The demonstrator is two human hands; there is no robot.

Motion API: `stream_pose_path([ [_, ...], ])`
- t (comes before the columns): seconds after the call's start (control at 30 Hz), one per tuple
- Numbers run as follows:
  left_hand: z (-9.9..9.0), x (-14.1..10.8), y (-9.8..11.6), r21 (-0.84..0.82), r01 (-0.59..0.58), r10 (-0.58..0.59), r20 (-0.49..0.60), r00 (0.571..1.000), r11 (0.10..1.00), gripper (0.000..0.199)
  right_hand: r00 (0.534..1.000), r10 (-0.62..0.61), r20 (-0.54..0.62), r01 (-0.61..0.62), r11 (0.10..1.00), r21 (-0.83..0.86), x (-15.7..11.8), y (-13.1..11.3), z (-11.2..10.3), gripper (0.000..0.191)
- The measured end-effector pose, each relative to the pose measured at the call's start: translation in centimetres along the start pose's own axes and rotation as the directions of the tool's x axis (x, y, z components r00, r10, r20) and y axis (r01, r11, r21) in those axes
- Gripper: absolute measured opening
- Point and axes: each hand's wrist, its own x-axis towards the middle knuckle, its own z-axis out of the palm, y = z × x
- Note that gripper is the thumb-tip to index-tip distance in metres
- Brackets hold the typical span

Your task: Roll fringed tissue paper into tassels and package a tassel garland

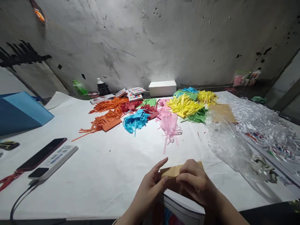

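Note:
At the front edge of the table, both hands are on a piece of folded brown kraft paper (172, 171). My left hand (151, 186) grips its left side, the thumb bent over the near edge and the index finger pointing away. My right hand (197, 181) is closed on the right part, fingertips pinching the upper fold. Just below, close to my body, is a white printed item (184, 203) with a dark border and coloured picture; its lower part runs out of view. Whether it lies inside the brown paper, I cannot tell.
Fringed paper bundles lie ahead: orange (106, 120), blue (136, 120), pink (170, 123) and yellow (186, 104). On the right are clear plastic (227, 147) and shredded white strips (264, 118). Left are a phone (44, 153), a white power strip (56, 161) and a blue box (23, 112).

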Motion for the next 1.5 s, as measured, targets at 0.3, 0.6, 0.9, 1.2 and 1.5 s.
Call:
stream_pose_path([
  [0.3,-0.1,0.0,-0.3,0.028,-0.01,0.01,0.016,1.0,1.0,0.069,0.999,0.019,-0.051,-0.019,1.0,0.001,-0.1,-0.1,0.7,0.018],
  [0.6,-0.1,0.1,-0.6,0.08,-0.018,0.018,-0.005,1.0,0.997,0.068,0.991,0.134,-0.002,-0.132,0.977,0.169,-0.2,-0.3,0.6,0.019],
  [0.9,-0.8,-0.6,-0.6,0.192,0.01,0.022,-0.163,0.986,0.981,0.072,0.826,0.561,0.051,-0.429,0.567,0.703,-2.9,-2.8,-1.5,0.016],
  [1.2,-1.8,-5.4,-0.1,0.402,-0.265,0.23,0.134,0.964,0.877,0.017,0.71,0.702,0.051,-0.535,0.491,0.687,-4.0,-6.0,0.2,0.014],
  [1.5,-1.4,-6.9,0.3,0.414,-0.252,0.247,0.068,0.967,0.874,0.017,0.622,0.644,0.446,-0.779,0.566,0.27,-0.2,-9.6,-1.3,0.006],
])
